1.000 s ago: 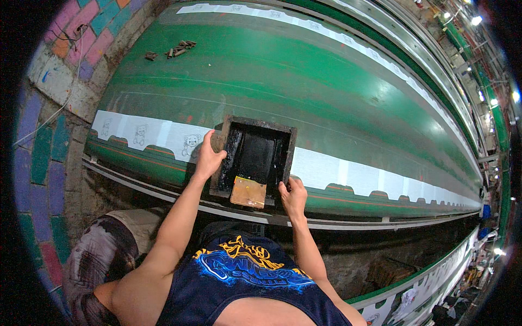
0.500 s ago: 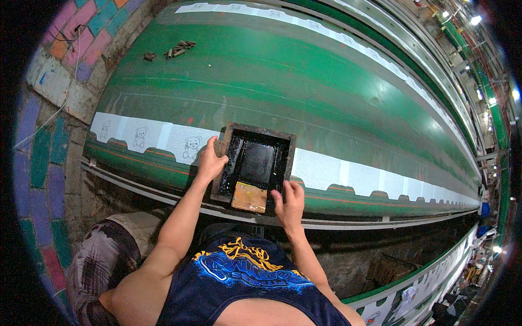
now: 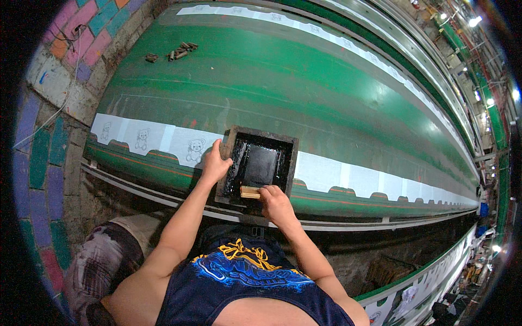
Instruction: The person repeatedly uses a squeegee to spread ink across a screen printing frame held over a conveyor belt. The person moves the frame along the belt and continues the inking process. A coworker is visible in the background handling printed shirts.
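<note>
A deep, ink-stained screen printing frame point(image 3: 294, 157) lies on the white fabric strip point(image 3: 318, 169) along the table's near edge. My left hand point(image 3: 216, 163) grips the frame's left side, thumb over the rim. At the near end inside the frame, my right hand point(image 3: 276, 204) is closed on a wooden squeegee point(image 3: 250, 192), held upright so its narrow top shows. Its lower edge is hidden. Wet black ink shines around the dark mesh point(image 3: 260, 164). Left of the frame, a printed teddy bear outline point(image 3: 196, 149) shows on the strip.
The long green printing table point(image 3: 244, 92) stretches away to the right. Several small dark rolled pieces point(image 3: 182, 51) lie at its far left. Another printed strip point(image 3: 315, 30) runs along the far edge. A metal rail point(image 3: 337, 224) borders the near side; painted bricks point(image 3: 41, 179) lie left.
My right hand has moved left and taken hold of the squeegee, which has gone from lying tilted to standing up. My left hand stays on the frame.
</note>
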### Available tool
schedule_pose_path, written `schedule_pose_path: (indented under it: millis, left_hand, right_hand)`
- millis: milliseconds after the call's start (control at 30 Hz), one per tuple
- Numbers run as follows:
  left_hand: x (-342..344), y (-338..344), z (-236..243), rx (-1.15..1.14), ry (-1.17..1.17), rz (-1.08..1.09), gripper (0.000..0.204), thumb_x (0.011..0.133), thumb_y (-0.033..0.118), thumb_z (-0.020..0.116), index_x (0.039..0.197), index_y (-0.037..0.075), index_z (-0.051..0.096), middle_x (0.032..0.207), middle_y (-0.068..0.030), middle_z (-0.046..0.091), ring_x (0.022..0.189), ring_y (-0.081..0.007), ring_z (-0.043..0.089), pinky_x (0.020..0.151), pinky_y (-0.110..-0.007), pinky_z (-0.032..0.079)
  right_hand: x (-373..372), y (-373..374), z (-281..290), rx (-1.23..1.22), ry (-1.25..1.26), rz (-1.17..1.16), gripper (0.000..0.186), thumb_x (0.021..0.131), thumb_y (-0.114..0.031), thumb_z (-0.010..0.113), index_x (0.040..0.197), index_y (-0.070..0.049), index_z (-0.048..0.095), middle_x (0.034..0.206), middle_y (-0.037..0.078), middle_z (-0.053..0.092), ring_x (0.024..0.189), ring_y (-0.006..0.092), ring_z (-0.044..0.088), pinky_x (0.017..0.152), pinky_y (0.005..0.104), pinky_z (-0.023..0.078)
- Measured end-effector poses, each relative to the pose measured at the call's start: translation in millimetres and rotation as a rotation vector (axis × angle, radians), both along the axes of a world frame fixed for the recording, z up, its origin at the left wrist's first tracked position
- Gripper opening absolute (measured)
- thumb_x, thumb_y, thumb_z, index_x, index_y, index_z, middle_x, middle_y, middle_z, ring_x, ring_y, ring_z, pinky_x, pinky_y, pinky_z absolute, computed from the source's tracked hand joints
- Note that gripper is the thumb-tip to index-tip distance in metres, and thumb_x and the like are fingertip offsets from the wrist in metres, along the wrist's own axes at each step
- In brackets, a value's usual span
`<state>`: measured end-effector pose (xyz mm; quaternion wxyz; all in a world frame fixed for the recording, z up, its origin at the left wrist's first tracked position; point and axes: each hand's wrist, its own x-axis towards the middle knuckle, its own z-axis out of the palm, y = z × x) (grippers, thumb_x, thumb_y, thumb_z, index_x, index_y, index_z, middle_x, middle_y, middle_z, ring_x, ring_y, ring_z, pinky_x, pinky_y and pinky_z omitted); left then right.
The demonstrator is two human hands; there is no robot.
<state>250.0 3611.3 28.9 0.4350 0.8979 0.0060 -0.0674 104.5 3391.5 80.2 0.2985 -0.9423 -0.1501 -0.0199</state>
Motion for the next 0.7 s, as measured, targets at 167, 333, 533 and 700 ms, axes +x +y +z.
schedule_pose_path:
  millis: [167,333,533,700]
  left_hand:
    - [1.7,2.9,-10.1,-0.023,-0.032,-0.004,0.082,0.072,0.016,0.073,0.145,0.004,0.040,0.097,-0.0318,0.068,0.094,-0.0486,0.067,0.084,-0.052,0.052]
    - [0.6,0.1,-3.5,-0.025,-0.022,-0.006,0.082,0.072,0.017,0.073,0.146,0.005,0.040,0.101,-0.0324,0.068,0.098,-0.0490,0.066,0.086,-0.052,0.052]
    - [-3.4,3.8,-14.1,-0.045,-0.135,0.021,0.081,0.072,0.016,0.072,0.147,0.012,0.041,0.107,-0.0282,0.069,0.101,-0.0473,0.066,0.088,-0.050,0.052]
    - [-1.9,3.8,-10.7,-0.158,-0.200,-0.042,0.070,0.071,0.009,0.070,0.139,0.017,0.053,0.109,-0.0231,0.070,0.099,-0.0421,0.068,0.087,-0.047,0.053]
  right_hand:
    - [48.8,-17.4,8.8,-0.007,-0.040,-0.034,0.032,0.068,0.007,0.063,0.099,-0.001,0.061,0.094,0.019,0.063,0.095,0.0400,0.062,0.083,0.0485,0.053]
    - [110.5,-22.6,6.0,0.010,-0.119,-0.111,0.032,0.072,0.007,0.062,0.103,0.000,0.060,0.104,0.020,0.064,0.103,0.0414,0.060,0.090,0.0479,0.051]
    - [37.7,-3.3,-26.8,0.013,-0.186,-0.099,0.047,0.065,0.009,0.062,0.111,0.001,0.060,0.115,0.019,0.063,0.110,0.0406,0.058,0.096,0.0470,0.049]
    - [-11.6,14.0,-5.1,-0.045,-0.115,-0.068,0.041,0.076,0.003,0.060,0.117,0.002,0.060,0.121,0.019,0.062,0.117,0.0369,0.057,0.103,0.0435,0.047]
